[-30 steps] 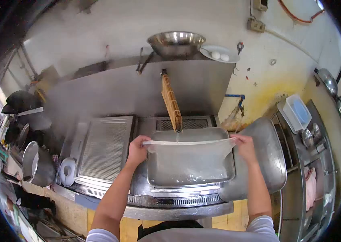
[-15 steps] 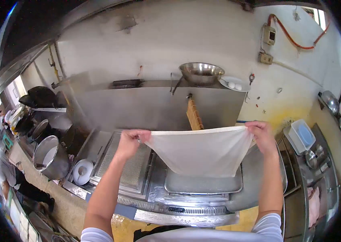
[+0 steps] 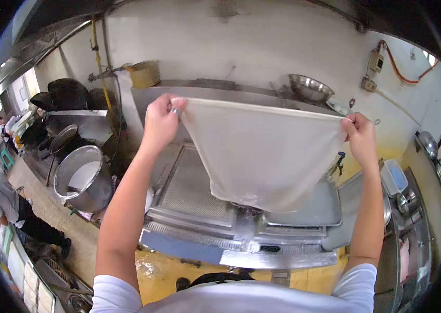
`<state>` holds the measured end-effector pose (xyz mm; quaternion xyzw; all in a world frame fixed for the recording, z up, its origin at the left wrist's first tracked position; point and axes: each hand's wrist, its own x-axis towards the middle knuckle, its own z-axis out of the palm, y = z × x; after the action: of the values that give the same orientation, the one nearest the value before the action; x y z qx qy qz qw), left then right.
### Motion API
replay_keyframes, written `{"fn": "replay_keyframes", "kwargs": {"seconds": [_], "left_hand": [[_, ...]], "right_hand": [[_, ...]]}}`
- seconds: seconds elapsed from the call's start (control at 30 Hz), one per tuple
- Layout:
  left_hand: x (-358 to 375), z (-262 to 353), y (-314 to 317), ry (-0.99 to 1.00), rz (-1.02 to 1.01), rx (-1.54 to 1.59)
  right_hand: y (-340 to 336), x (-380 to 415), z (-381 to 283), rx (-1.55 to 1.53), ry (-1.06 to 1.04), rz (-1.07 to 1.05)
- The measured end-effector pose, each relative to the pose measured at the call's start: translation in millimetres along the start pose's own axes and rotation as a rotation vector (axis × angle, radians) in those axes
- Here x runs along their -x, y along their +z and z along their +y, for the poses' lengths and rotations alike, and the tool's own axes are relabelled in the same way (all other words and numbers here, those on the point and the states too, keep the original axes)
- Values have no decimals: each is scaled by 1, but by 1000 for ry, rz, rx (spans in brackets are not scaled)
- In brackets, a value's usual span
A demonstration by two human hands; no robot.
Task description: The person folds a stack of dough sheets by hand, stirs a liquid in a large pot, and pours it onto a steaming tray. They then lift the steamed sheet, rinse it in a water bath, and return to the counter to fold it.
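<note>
Both hands (image 3: 162, 121) (image 3: 361, 137) hold a pale sheet (image 3: 265, 151) outspread — by its upper corners.

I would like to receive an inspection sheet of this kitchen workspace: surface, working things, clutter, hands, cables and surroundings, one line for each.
Surface: metal counter, with a perforated panel and, further right, a shallow tray.
Working things: thin whitish sheet, hanging spread in the air, partly hiding the tray.
Clutter: metal bowl on the ledge behind; large pot with whitish contents at left.
Hands: left hand and right hand each grip one upper corner of the sheet.
Cables: orange-red line on the wall; hose or cable, cannot tell.
Surroundings: another person stands at far left.
</note>
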<state>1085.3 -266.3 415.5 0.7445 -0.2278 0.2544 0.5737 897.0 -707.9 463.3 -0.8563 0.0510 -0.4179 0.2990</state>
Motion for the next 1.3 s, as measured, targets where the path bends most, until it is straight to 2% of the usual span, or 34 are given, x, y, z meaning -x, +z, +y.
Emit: {"fn": "replay_keyframes", "kwargs": {"seconds": [0.07, 0.17, 0.33, 0.57, 0.6, 0.7, 0.73, 0.8, 0.83, 0.87, 0.97, 1.0, 1.03, 1.1, 1.13, 1.17, 1.2, 1.23, 1.3], "left_hand": [[-4, -13, -39, -19, -17, 102], [-10, -33, -92, -68, 34, 66], [-12, -65, -162, -29, 41, 36], [-20, -103, -218, -85, 85, 132], [-17, -98, -230, -53, 96, 14], [-15, -96, -236, 0, 125, 5], [-13, -90, -239, -45, 115, 22], [-13, -106, -240, 43, 136, 54], [-10, -105, -240, 86, 148, 71], [-3, -102, -243, -33, 91, 50], [24, -133, -232, -117, 41, 156], [35, -151, -226, -69, 22, 95], [50, -176, -217, -16, 6, 36], [94, -242, -190, -120, -55, -71], [121, -281, -176, -231, -128, -166], [152, -327, -156, -322, -151, -191], [182, -363, -140, -411, -178, -274], [205, -387, -127, -500, -202, -357], [227, -405, -109, -467, -132, -371]], "right_hand": [[35, 11, -21, -18, 42, -12], [87, 19, -62, -69, 85, -61], [147, 45, -117, -90, 122, -132], [176, 62, -183, -74, 163, -193], [180, 64, -187, -65, 152, -190], [179, 68, -200, -80, 160, -193], [178, 71, -203, -90, 171, -196], [175, 79, -201, -121, 201, -205], [175, 85, -198, -136, 215, -210], [176, 93, -194, -167, 224, -210], [188, 128, -169, -232, 256, -239], [199, 144, -148, -228, 260, -259], [216, 167, -120, -228, 321, -270], [253, 214, -79, -179, 487, -327], [279, 243, -41, -61, 460, -378], [310, 282, 20, -106, 514, -403], [330, 308, 39, -4, 536, -406], [349, 328, 52, 100, 556, -412], [382, 351, 83, 171, 524, -332]]}}
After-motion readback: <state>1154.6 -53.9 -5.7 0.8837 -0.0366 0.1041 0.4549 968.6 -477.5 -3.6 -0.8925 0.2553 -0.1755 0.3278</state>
